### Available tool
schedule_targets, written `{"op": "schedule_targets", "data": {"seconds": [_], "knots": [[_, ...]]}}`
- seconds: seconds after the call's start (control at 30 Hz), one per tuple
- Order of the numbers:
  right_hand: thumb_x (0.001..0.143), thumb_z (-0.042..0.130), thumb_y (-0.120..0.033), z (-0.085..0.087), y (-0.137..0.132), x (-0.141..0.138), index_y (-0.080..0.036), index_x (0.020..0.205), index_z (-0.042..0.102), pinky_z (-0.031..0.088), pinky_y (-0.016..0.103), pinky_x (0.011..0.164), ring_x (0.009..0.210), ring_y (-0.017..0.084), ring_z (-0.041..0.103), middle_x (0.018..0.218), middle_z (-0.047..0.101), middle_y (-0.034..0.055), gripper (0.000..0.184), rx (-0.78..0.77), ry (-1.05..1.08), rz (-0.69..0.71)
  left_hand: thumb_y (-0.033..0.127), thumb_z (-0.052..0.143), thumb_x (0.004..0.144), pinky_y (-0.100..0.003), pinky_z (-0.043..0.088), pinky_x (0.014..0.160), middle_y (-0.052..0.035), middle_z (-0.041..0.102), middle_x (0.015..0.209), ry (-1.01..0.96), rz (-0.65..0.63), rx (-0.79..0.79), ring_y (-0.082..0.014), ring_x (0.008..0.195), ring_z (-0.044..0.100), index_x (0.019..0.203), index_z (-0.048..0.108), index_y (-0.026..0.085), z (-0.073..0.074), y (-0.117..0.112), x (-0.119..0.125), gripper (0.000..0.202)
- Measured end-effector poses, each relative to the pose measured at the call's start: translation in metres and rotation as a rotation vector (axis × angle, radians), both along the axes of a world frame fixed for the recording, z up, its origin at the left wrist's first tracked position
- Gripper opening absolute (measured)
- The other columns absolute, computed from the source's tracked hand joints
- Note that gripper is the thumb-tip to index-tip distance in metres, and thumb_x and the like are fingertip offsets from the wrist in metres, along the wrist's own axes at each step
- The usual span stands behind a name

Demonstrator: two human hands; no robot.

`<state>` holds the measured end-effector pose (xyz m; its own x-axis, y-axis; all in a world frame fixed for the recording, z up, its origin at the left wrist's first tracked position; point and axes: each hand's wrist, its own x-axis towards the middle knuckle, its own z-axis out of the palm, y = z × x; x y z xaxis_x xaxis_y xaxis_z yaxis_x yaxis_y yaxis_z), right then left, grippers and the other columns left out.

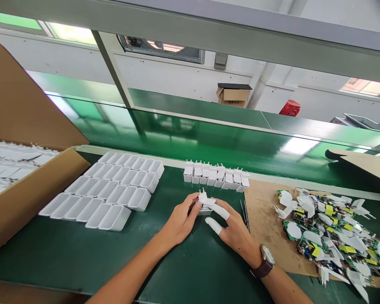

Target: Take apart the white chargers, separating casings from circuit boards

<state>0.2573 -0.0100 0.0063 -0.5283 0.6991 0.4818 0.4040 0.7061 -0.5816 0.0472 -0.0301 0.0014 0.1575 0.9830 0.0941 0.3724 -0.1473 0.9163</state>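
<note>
A white charger [203, 197] with two plug pins is between my hands above the green tabletop. My left hand [181, 220] is closed, its thumb and fingers pinching the plug end. Below the plug part shows a bit of the charger's white casing [205, 211], partly hidden by fingers. My right hand [236, 231] wears white finger cots on thumb and index finger, which close around the casing's right side. Just beyond stands a row of white chargers [220, 175], their pins up. Tweezers [244, 214] lie right of my right hand.
Rows of open white casings [114, 181] stand at left, beside a cardboard box [34, 190] of white parts. On a cardboard sheet [262, 236] at right lies a heap of circuit boards [329, 236] with white plug parts. A green conveyor belt [209, 139] runs behind.
</note>
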Motion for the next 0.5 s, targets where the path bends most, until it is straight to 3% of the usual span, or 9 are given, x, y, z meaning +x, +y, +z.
{"op": "schedule_targets", "data": {"seconds": [0.1,0.27,0.5], "knots": [[0.099,0.059,-0.016,-0.004,0.003,0.001,-0.030,0.143,0.055,0.058,0.042,0.106,0.131,0.025,0.062,0.141,0.060,0.0121,0.046,0.011,-0.023,0.057,0.041,0.043,0.107,-0.043,0.055,0.106,-0.0089,0.063,0.146,-0.037,-0.106,-0.011,-0.0253,0.127,0.066,0.154,0.040,0.028,-0.001,-0.003,0.001,0.049],[0.099,0.052,-0.010,-0.004,0.006,0.008,-0.029,0.147,0.052,0.061,0.040,0.101,0.126,0.025,0.064,0.138,0.061,0.0123,0.051,0.013,-0.072,0.109,0.038,0.058,0.101,-0.053,0.043,0.119,-0.0140,0.032,0.167,0.052,-0.186,0.057,-0.0295,0.149,0.043,0.165,0.003,0.030,-0.007,-0.006,0.002,0.085],[0.100,0.054,-0.013,-0.004,0.001,0.012,-0.029,0.143,0.054,0.066,0.037,0.087,0.107,0.024,0.072,0.126,0.066,0.0117,0.046,0.113,-0.054,0.001,0.035,0.064,0.099,-0.059,0.036,0.122,-0.0168,0.027,0.169,0.039,-0.198,0.127,-0.0326,0.155,0.030,0.165,-0.008,0.031,-0.009,-0.008,-0.001,0.098]]}}
